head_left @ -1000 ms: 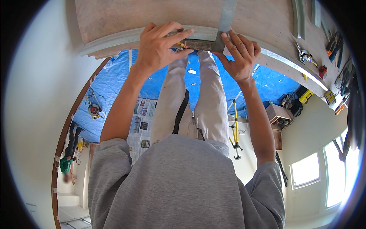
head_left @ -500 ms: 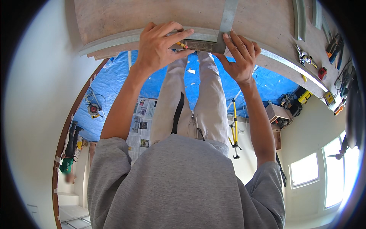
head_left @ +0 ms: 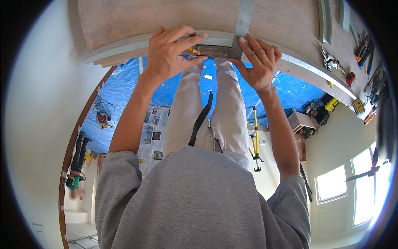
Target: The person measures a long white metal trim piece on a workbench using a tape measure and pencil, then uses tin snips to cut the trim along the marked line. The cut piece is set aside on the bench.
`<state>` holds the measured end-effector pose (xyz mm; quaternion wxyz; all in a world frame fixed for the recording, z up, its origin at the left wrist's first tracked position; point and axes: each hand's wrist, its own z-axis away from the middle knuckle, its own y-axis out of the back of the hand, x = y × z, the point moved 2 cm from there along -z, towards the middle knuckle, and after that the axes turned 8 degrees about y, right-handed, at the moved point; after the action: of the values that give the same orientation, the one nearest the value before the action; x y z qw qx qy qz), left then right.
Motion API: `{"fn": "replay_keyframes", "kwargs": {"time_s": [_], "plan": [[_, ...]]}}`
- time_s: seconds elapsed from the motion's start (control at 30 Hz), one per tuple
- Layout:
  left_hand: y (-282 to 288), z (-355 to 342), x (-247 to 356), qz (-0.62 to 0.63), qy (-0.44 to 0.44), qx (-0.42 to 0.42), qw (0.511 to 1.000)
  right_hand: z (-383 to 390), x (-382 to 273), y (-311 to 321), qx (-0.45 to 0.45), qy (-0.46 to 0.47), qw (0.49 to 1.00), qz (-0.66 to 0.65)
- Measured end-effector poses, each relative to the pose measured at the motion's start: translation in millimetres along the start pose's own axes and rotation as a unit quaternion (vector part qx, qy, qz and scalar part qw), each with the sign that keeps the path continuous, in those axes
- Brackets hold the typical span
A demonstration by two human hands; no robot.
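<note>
Black strap (head_left: 202, 118) farther right, hands (head_left: 168, 54) (head_left: 261, 62) full: pencil (head_left: 192, 50) in left, metal square (head_left: 243, 21) in right, long axis forward.

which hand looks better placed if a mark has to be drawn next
Probably the left: the left hand already has what looks like a yellow pencil in its grasp, while the right hand is occupied at the metal square.

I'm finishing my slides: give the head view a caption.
Left hand holding a pencil, right hand on a metal square across a metal channel.
</note>
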<state>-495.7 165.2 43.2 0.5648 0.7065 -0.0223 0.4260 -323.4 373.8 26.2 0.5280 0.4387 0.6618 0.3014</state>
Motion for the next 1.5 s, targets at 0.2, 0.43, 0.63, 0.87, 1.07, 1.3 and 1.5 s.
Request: {"fn": "replay_keyframes", "kwargs": {"time_s": [0.2,0.43,0.63,0.87,1.07,1.3,1.5], "plan": [[0.2,0.2,-0.7,0.003,-0.001,-0.001,1.0,-0.3,-0.4,0.2,0.001,-0.003,1.0,-0.002],[0.1,-0.8,-0.4,0.001,-0.003,0.001,1.0,-1.2,0.7,-0.3,0.006,-0.002,1.0,-0.009],[0.1,-0.2,-0.3,-0.003,0.005,-0.003,1.0,-0.3,0.7,-0.4,0.007,-0.002,1.0,-0.012],[10.1,-5.9,5.2,0.049,0.028,0.007,0.998,-0.7,0.6,0.1,0.01,0.0,1.0,-0.01],[27.0,-15.9,23.8,0.36,0.103,0.048,0.926,-1.5,0.0,0.1,0.015,-0.005,1.0,-0.015],[-8.4,-30.6,52.4,0.474,0.159,0.059,0.864,-4.9,-0.7,2.1,0.013,-0.007,1.0,-0.008],[-28.1,-20.7,49.4,0.51,0.201,0.068,0.833,-5.4,-1.4,2.9,0.013,-0.006,1.0,-0.011]]}}
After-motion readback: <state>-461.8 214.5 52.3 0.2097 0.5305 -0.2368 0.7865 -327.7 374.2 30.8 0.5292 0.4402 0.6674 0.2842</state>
